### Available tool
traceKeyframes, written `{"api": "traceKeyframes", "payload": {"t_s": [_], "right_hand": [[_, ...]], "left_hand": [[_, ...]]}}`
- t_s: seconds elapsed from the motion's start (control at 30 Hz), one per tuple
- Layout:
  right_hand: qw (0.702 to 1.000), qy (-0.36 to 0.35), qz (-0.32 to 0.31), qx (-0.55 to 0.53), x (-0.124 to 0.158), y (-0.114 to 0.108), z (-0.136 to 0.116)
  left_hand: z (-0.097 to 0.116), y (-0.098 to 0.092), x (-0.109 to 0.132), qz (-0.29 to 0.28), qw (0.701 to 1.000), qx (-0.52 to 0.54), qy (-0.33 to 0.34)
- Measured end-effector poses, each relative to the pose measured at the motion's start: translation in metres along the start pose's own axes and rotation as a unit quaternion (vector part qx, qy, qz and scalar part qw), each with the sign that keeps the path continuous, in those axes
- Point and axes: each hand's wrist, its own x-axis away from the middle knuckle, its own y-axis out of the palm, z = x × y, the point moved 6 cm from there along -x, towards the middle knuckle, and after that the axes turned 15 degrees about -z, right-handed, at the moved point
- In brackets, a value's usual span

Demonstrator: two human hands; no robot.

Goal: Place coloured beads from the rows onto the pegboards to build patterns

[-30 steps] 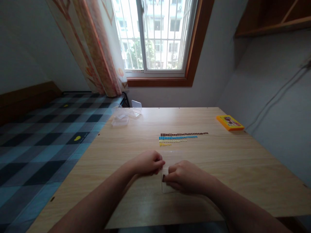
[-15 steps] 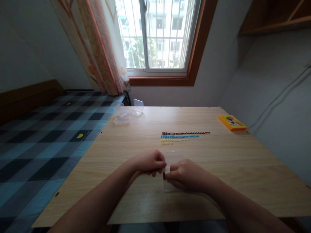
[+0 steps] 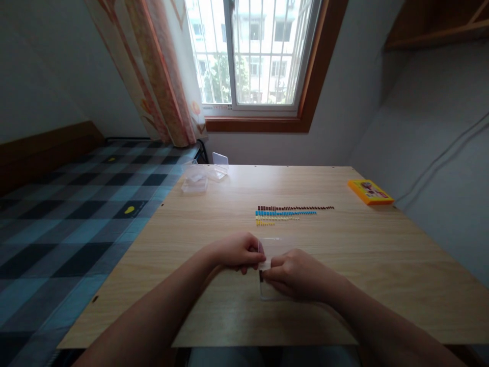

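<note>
Nearest, just this side of the bead rows [image 3: 294,214], pinched a small clear case [image 3: 269,291] flat on the wooden surface [image 3: 214,306]: left hand [image 3: 237,252] grip clenched on its upper edge, right hand [image 3: 296,275] grip clamped on its body, with a dark speck [image 3: 261,277] at the fingertips. Farther off, left of and beyond the bead rows, saw clear tubs [image 3: 198,178]; right of and beyond them, a yellow box [image 3: 370,192].

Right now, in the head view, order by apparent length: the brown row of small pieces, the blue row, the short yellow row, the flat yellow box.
1. brown row of small pieces
2. blue row
3. flat yellow box (angled, so less sure)
4. short yellow row
</note>
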Motion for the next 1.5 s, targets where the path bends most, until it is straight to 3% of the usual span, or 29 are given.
{"api": "traceKeyframes", "payload": {"t_s": [0.3, 0.47, 0.63, 0.7, 0.77, 0.83, 0.93, 1.03, 1.23, 1.37, 1.5], "right_hand": [[0.999, -0.026, 0.027, 0.035, 0.001, -0.002, -0.002], [0.986, -0.110, 0.098, 0.079, 0.008, -0.006, -0.028], [0.942, -0.159, 0.273, 0.112, 0.040, -0.052, -0.052], [0.931, -0.145, 0.321, 0.097, 0.048, -0.076, -0.040], [0.934, -0.107, 0.336, 0.057, 0.045, -0.096, -0.010], [0.950, -0.015, 0.312, 0.023, 0.028, -0.108, 0.035], [0.962, 0.180, 0.199, -0.054, -0.011, -0.104, 0.111], [0.960, 0.223, 0.148, -0.076, -0.050, -0.095, 0.152], [0.961, 0.244, -0.010, -0.133, -0.105, -0.069, 0.186], [0.954, 0.238, -0.113, -0.144, -0.117, -0.062, 0.195], [0.947, 0.243, -0.158, -0.136, -0.122, -0.060, 0.196]], "left_hand": [[-0.006, -0.002, 0.001, -0.019, 1.000, 0.004, 0.019], [-0.006, -0.002, 0.000, -0.029, 0.999, -0.007, 0.033], [-0.018, -0.008, -0.001, -0.072, 0.995, 0.061, 0.032], [-0.025, -0.013, -0.001, -0.078, 0.992, 0.098, 0.032], [-0.031, -0.017, -0.002, -0.081, 0.989, 0.121, 0.035], [-0.034, -0.019, -0.003, -0.085, 0.987, 0.133, 0.035], [-0.036, -0.020, -0.004, -0.086, 0.984, 0.150, 0.040], [-0.034, -0.021, -0.004, -0.087, 0.980, 0.168, 0.060], [-0.033, -0.021, -0.003, -0.089, 0.979, 0.170, 0.069], [-0.032, -0.021, -0.003, -0.091, 0.978, 0.170, 0.075], [-0.032, -0.021, -0.004, -0.094, 0.978, 0.168, 0.076]]}}
